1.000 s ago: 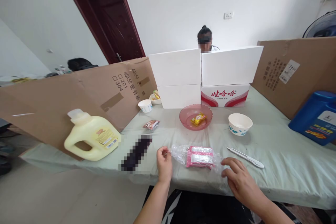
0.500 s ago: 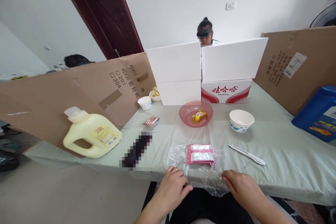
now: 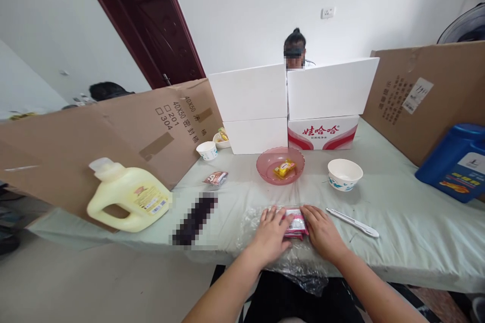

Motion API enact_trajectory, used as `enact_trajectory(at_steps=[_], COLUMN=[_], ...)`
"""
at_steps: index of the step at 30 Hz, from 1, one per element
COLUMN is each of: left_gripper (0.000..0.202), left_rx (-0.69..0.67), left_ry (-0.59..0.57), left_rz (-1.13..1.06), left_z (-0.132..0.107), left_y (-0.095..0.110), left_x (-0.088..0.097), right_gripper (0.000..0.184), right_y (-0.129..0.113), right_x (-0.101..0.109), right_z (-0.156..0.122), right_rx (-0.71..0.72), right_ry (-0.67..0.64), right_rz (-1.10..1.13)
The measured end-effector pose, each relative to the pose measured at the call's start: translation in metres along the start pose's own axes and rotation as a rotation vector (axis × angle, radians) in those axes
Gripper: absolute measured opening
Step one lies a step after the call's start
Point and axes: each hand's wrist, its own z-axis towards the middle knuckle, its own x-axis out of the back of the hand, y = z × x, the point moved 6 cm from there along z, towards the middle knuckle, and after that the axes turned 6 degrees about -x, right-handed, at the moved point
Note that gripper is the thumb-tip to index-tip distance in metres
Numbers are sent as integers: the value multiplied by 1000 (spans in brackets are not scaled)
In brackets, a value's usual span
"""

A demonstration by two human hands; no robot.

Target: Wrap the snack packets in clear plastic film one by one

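Note:
A pink packet with white panels (image 3: 296,222) lies on a clear sheet of bubble wrap (image 3: 248,227) near the table's front edge. My left hand (image 3: 272,236) rests across the packet's left part, fingers spread, partly hiding it. Along the packet's right side, my right hand (image 3: 322,232) lies with its fingers stretched forward and touching it. Both palms are over the wrap. Part of the wrap hangs over the table edge above my lap. Just right of my right hand is a white utility knife (image 3: 352,222).
Behind the packet stand a pink bowl (image 3: 265,164) with a yellow-wrapped item and a white paper bowl (image 3: 344,175). A yellow jug (image 3: 129,197), a small brown packet (image 3: 215,178) and a pixelated dark object (image 3: 195,219) are left. A blue jug (image 3: 454,161) stands right. Cardboard panels (image 3: 151,141) flank the table.
Both hands have moved forward from the wrap's near edge onto the pink packet, the left one covering part of it. The view has shifted slightly.

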Motion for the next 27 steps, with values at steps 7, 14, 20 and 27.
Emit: enact_trajectory(at_steps=[7,14,20,27], left_gripper=[75,64,79,83], left_rx=[48,-236,-162,-158], left_ry=[-115,-226,-255,-294], left_rz=[76,-1,69,-57], left_z=[2,0,16,17], left_y=[-39,-6,-11,-29], left_x=[12,13,9,31], right_gripper=[44,41,40,38], right_y=[8,8,8,9], right_x=[-16,-13,-14,-15], right_z=[-7,-6,-6,-7], right_rx=[-42,-46,-41,-14], right_ry=[-24,-25,-20,40], right_rz=[-126,-128,-119,-127])
